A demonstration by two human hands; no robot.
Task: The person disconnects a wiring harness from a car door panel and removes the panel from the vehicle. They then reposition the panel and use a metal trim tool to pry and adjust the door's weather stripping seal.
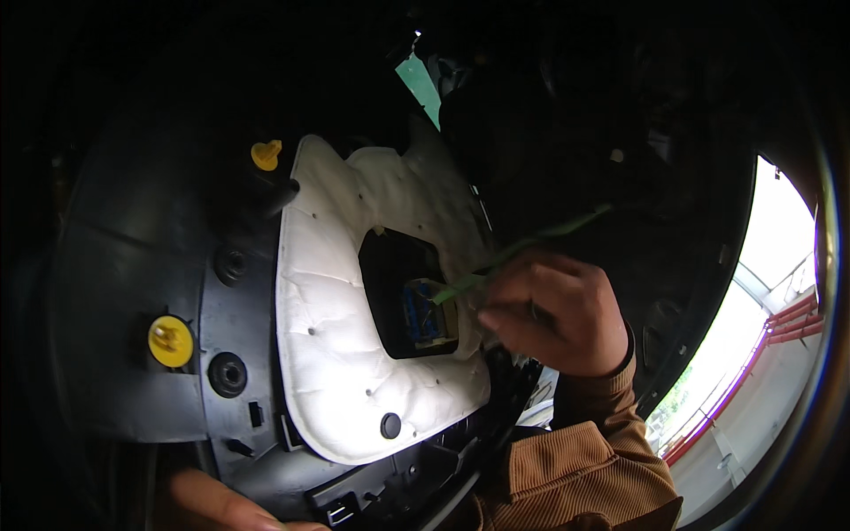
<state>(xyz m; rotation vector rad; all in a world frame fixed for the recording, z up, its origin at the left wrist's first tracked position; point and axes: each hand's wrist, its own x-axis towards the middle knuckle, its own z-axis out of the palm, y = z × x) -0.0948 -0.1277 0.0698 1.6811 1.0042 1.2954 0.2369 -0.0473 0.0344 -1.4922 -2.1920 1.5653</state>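
A black moulded plastic panel [133, 243] fills the left and middle, with a white quilted pad [323, 354] fixed on it. Through the pad runs an opening [381, 292], where a blue part [421, 311] shows in the dark. My right hand [558, 310], in a brown corduroy sleeve, is closed with thumb and fingers together beside the pad's right edge. It pinches a thin green strip [456, 288] that slants across the opening's edge and up to the right. At the bottom edge, part of my left hand [217, 503] shows by the panel's lower rim; most of it is hidden.
Yellow clips [170, 342] and round black grommets [227, 375] sit on the panel's left part. A black round button [390, 426] is on the pad's lower edge. Dark surfaces surround the panel. On the right, a bright opening [735, 336] shows red beams [794, 319].
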